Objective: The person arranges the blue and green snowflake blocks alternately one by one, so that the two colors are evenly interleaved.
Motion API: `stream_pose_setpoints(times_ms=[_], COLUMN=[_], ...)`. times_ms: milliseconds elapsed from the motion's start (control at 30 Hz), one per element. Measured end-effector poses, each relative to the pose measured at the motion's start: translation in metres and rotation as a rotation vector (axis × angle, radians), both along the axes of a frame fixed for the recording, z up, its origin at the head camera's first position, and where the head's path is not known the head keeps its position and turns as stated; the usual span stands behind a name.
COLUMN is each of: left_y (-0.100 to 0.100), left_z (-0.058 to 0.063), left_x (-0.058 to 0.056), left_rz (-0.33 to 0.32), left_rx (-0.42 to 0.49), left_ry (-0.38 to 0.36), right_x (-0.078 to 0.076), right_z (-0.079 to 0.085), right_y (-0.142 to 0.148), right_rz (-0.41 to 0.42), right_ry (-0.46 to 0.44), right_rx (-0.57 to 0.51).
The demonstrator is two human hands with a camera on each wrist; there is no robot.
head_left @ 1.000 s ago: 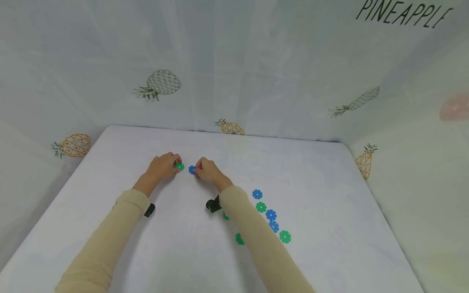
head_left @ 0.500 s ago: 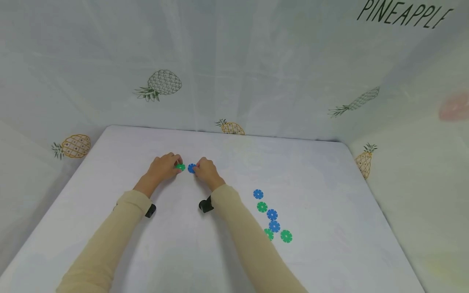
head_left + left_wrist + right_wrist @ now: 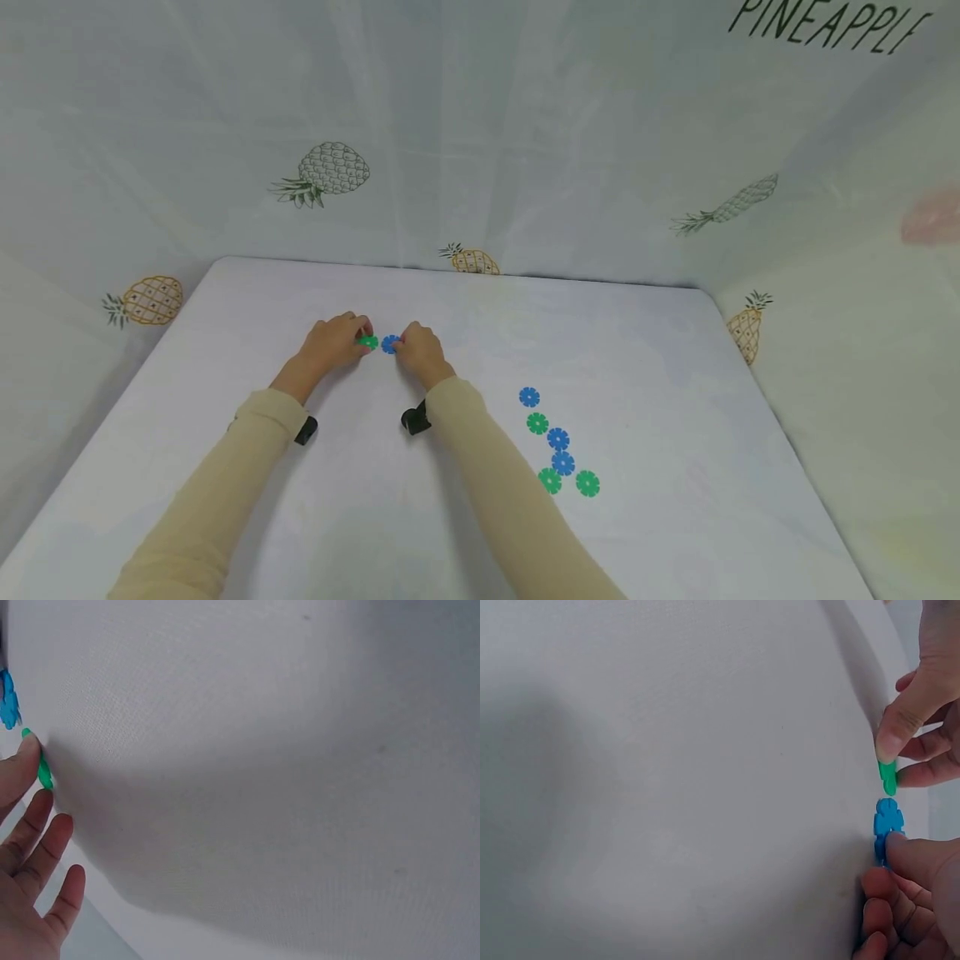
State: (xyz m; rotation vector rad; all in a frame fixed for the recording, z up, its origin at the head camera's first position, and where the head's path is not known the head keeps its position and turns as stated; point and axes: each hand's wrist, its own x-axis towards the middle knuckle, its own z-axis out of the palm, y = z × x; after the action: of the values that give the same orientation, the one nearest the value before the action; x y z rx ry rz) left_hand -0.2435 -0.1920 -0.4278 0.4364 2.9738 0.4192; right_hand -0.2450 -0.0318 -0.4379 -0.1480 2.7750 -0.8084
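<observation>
Near the far side of the white table, my left hand (image 3: 333, 342) pinches a green notched disc (image 3: 369, 342) between thumb and fingers. Just to its right, my right hand (image 3: 422, 352) pinches a blue notched disc (image 3: 389, 344). A narrow gap separates the two discs in the head view. From the right wrist, the green disc (image 3: 887, 777) appears nearly edge-on above the blue disc (image 3: 888, 822), their rims very close. The left wrist view has the green disc (image 3: 45, 771) under the thumb, with the blue disc (image 3: 9, 701) beyond it.
To the right of my right sleeve (image 3: 502, 483) lie several loose discs, among them a blue disc (image 3: 529, 397), a green disc (image 3: 537, 423) and another green disc (image 3: 588, 483). A pineapple-print cloth (image 3: 570, 150) hangs behind the white table (image 3: 675, 400).
My right hand has shifted slightly left with the blue disc, narrowing the gap to the green one. The right forearm has swung left, uncovering more of a loose green disc. My left hand stays put.
</observation>
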Motion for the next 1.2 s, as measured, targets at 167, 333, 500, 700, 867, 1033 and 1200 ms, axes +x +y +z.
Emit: stream_pose_setpoints(times_ms=[167, 333, 500, 700, 867, 1033, 1200], left_y=[0.0, 0.001, 0.002, 0.003, 0.001, 0.001, 0.002], left_z=[0.001, 0.0, -0.005, -0.01, -0.011, -0.007, 0.001], left_x=[0.002, 0.003, 0.003, 0.002, 0.005, 0.003, 0.0], left_rz=[-0.008, -0.015, -0.003, 0.001, 0.016, 0.015, 0.021], left_rx=[0.004, 0.002, 0.01, 0.013, 0.015, 0.012, 0.015], left_ry=[0.01, 0.038, 0.042, 0.045, 0.035, 0.011, -0.023], right_x=[0.001, 0.001, 0.001, 0.001, 0.002, 0.0, -0.003], right_z=[0.001, 0.003, 0.002, -0.003, -0.008, -0.005, 0.002], right_y=[0.002, 0.007, 0.01, 0.01, 0.006, 0.006, 0.006], right_rz=[0.01, 0.019, 0.057, 0.064, 0.069, 0.058, 0.057], right_ry=[0.001, -0.029, -0.027, -0.011, 0.01, 0.001, -0.016], right_rx=[0.007, -0.04, -0.048, -0.041, -0.038, -0.027, -0.02])
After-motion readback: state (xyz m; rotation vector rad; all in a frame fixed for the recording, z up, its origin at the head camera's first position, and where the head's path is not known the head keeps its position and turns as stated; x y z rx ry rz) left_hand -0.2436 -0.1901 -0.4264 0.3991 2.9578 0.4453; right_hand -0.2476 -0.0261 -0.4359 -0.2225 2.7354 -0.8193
